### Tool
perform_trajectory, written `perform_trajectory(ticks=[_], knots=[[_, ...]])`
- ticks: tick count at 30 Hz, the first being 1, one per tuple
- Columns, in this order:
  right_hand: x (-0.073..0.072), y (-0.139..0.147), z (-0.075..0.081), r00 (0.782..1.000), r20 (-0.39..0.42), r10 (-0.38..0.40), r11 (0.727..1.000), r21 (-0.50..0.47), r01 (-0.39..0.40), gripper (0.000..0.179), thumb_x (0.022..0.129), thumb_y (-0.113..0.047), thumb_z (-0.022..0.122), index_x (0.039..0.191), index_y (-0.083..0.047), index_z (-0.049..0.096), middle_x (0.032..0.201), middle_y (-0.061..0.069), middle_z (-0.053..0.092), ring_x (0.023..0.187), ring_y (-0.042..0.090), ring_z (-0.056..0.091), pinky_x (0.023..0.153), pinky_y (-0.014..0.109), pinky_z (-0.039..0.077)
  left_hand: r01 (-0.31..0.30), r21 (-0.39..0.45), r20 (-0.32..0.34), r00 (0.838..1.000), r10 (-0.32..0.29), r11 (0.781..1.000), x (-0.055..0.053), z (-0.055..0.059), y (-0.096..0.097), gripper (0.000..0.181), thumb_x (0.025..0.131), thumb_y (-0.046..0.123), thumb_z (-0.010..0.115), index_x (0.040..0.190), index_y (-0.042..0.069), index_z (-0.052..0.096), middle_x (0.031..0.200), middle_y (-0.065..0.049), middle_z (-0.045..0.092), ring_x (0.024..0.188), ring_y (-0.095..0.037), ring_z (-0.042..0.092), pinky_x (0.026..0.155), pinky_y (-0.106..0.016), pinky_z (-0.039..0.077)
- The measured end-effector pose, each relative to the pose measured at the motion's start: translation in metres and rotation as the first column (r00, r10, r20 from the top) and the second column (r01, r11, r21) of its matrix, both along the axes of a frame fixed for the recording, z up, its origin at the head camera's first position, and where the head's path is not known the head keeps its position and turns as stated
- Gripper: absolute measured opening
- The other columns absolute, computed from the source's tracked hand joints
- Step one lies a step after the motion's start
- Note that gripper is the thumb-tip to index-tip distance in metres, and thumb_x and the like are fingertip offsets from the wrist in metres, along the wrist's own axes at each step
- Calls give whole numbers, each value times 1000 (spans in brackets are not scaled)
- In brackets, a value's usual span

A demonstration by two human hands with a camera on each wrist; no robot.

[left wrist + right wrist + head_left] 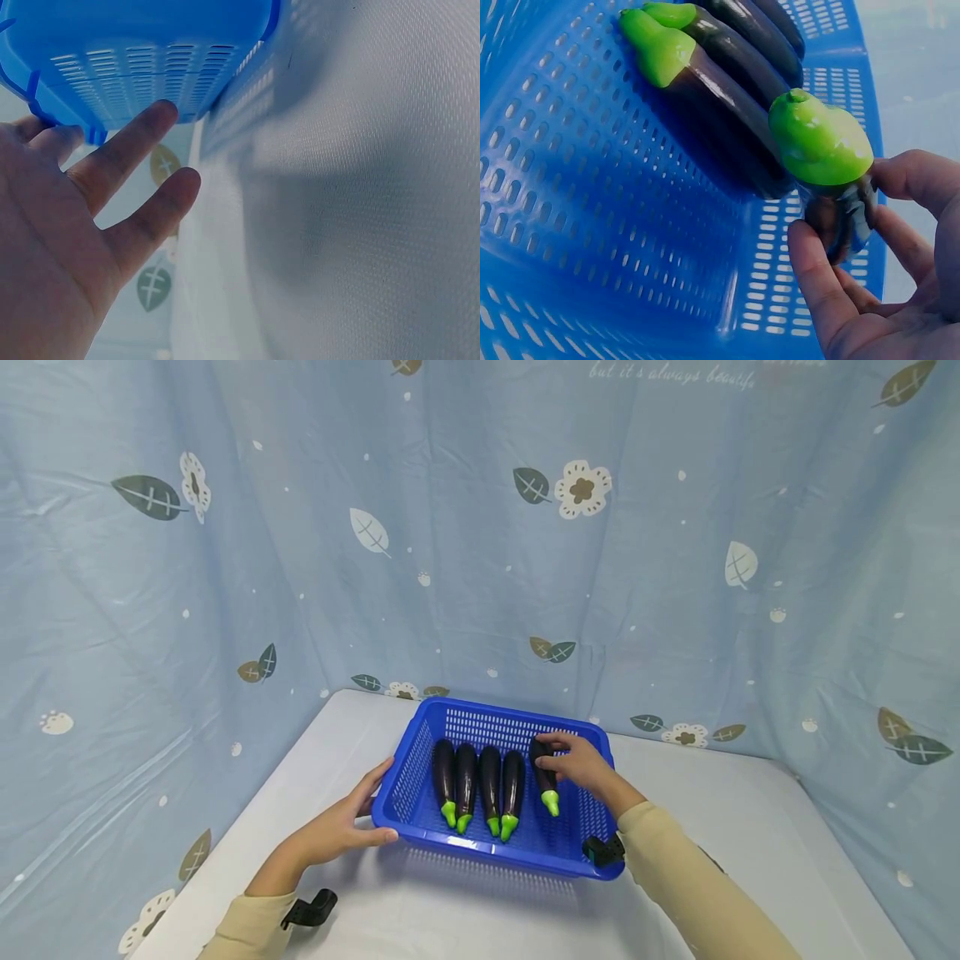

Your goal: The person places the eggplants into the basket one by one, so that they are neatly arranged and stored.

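Note:
In the head view, a blue perforated plastic basket (487,851) stands in the middle of the white table. Several glossy dark purple eggplants (490,777) with bright green stem ends lie side by side in its left half. My right hand (587,767) reaches in from the right and holds another eggplant (821,150) between thumb and fingers, its green end tipped toward the right wrist camera. At the basket's left side is my left hand (341,827), fingers spread and fairly straight. In the left wrist view, its farther fingers (60,139) are right at the basket's edge.
White cloth covers the table (420,910). A pale blue curtain (465,585) with leaf and flower prints hangs behind and at the sides. Black wrist devices (311,910) are worn over the beige sleeves (690,885).

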State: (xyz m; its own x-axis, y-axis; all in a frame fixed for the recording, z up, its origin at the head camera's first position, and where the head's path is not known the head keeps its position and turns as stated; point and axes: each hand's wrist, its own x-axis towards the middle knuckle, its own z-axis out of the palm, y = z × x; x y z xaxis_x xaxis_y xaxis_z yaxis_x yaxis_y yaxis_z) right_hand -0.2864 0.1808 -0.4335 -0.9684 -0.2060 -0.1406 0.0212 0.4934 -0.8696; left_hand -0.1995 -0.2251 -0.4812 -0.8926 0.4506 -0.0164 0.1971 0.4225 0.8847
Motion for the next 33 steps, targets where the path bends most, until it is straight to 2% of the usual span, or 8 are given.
perform_trajectory(ticks=[6, 17, 33], knots=[[-1, -3, -2, 1000, 17, 15, 999, 45, -16, 48, 93, -12, 72, 138, -3, 61, 138, 28, 53, 94, 27, 67, 83, 48, 58, 19, -4, -18, 1000, -19, 1000, 2, 2, 0, 107, 90, 30, 79, 165, 23, 2, 164, -28, 17, 135, -52, 46, 105, -70, 37], [-1, -5, -5, 999, 45, 8, 997, 74, -11, 49, 91, -11, 75, 137, -3, 63, 138, 28, 54, 102, 30, 66, 86, 47, 57, 23, 8, -8, 1000, -23, 1000, 2, 2, 1, 107, 90, 28, 78, 165, 23, 2, 164, -27, 20, 134, -50, 47, 106, -70, 36], [0, -9, -12, 995, 95, 21, 990, 136, -34, 51, 89, -9, 78, 137, -5, 62, 142, 28, 50, 88, 24, 70, 88, 46, 57, 19, 30, 0, 1000, -19, 999, -1, 0, 0, 105, 91, 29, 78, 165, 25, 3, 164, -24, 22, 135, -47, 48, 107, -69, 35]])
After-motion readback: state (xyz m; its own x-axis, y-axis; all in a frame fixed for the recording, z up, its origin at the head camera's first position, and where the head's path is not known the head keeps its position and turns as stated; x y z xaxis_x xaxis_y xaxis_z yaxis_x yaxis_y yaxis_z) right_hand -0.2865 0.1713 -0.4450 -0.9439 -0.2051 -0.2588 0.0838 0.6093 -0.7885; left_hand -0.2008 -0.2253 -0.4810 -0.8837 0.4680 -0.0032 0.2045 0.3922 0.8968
